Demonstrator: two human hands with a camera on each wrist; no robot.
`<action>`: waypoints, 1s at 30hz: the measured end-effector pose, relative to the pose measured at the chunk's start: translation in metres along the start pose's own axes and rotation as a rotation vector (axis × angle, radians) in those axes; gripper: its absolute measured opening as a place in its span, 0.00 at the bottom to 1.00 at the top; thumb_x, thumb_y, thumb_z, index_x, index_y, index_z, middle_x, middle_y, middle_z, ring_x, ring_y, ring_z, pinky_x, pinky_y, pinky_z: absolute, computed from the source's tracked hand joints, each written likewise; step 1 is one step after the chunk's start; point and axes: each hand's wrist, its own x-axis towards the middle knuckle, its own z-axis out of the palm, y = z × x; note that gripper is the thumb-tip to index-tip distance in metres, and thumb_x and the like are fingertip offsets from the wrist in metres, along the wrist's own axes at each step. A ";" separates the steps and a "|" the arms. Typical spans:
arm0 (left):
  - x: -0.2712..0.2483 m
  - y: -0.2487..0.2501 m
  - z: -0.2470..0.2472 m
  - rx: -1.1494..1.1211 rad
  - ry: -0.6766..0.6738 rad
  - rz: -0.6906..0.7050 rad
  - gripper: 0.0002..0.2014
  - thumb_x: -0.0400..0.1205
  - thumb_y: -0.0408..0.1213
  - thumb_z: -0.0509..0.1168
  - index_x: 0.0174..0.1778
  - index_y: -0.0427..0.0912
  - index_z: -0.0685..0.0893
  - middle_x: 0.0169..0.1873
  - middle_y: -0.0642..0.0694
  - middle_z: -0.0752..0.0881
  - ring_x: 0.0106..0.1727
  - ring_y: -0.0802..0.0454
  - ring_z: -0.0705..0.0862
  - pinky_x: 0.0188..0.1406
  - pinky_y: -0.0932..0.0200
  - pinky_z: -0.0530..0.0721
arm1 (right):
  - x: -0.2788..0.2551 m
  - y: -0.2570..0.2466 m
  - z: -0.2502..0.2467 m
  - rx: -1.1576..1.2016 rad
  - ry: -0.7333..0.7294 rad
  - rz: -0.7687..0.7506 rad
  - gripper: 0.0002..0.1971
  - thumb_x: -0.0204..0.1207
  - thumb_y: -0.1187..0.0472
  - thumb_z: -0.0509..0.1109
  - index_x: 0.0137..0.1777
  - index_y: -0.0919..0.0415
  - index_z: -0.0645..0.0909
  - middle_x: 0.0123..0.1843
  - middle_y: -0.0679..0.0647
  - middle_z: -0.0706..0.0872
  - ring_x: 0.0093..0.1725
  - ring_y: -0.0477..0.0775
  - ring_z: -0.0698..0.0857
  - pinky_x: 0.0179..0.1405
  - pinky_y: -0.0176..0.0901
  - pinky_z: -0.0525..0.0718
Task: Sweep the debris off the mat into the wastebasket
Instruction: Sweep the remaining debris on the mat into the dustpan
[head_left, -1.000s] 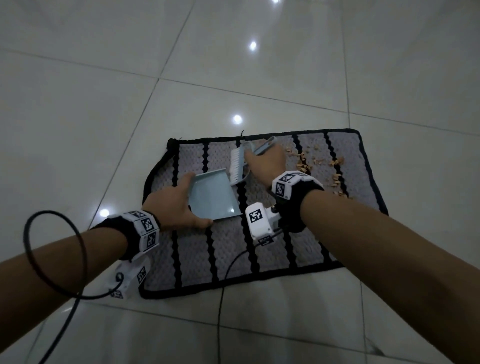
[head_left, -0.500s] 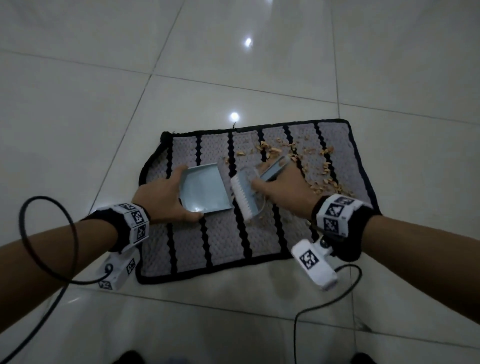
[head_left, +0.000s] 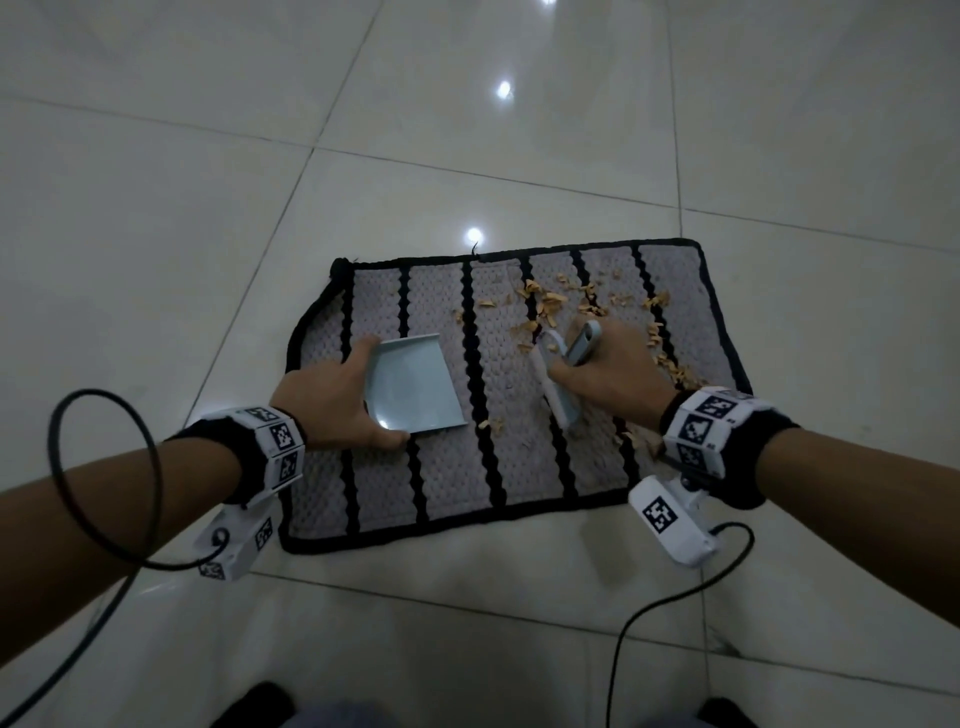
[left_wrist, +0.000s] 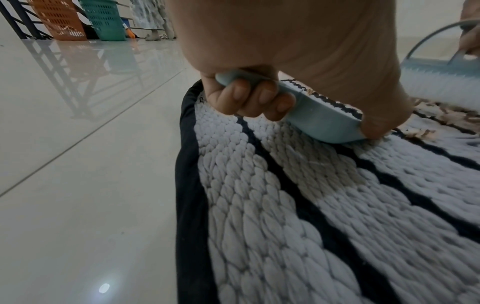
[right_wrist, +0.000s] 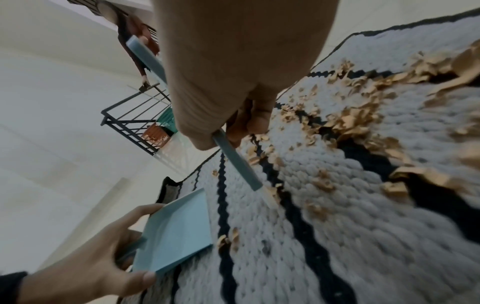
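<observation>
While the left hand grips the dustpan on the mat, the right hand clasps the brush; debris lies scattered toward the mat's 1 o'clock corner.

Dim overhead light, small glare spots on glossy floor tiles, wide-angle bending, right-wrist blur.
</observation>
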 end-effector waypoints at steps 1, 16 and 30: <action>0.000 0.000 0.000 0.007 -0.003 0.003 0.64 0.49 0.81 0.59 0.79 0.53 0.49 0.43 0.47 0.87 0.40 0.45 0.87 0.39 0.53 0.87 | 0.001 -0.005 0.002 0.024 0.002 -0.023 0.18 0.73 0.66 0.74 0.29 0.63 0.68 0.24 0.61 0.71 0.22 0.46 0.65 0.23 0.28 0.66; 0.002 -0.003 0.004 0.047 0.015 0.005 0.61 0.61 0.74 0.73 0.81 0.49 0.50 0.44 0.44 0.88 0.40 0.43 0.87 0.39 0.52 0.87 | -0.004 0.006 0.014 0.040 -0.095 0.090 0.18 0.74 0.67 0.72 0.29 0.63 0.67 0.24 0.62 0.69 0.23 0.53 0.63 0.23 0.36 0.64; 0.003 -0.004 0.008 0.027 0.020 -0.007 0.62 0.59 0.76 0.71 0.81 0.50 0.50 0.40 0.50 0.79 0.37 0.47 0.79 0.36 0.56 0.80 | -0.021 -0.010 0.054 0.125 -0.205 0.007 0.21 0.70 0.67 0.74 0.27 0.58 0.63 0.23 0.52 0.67 0.20 0.44 0.66 0.21 0.31 0.65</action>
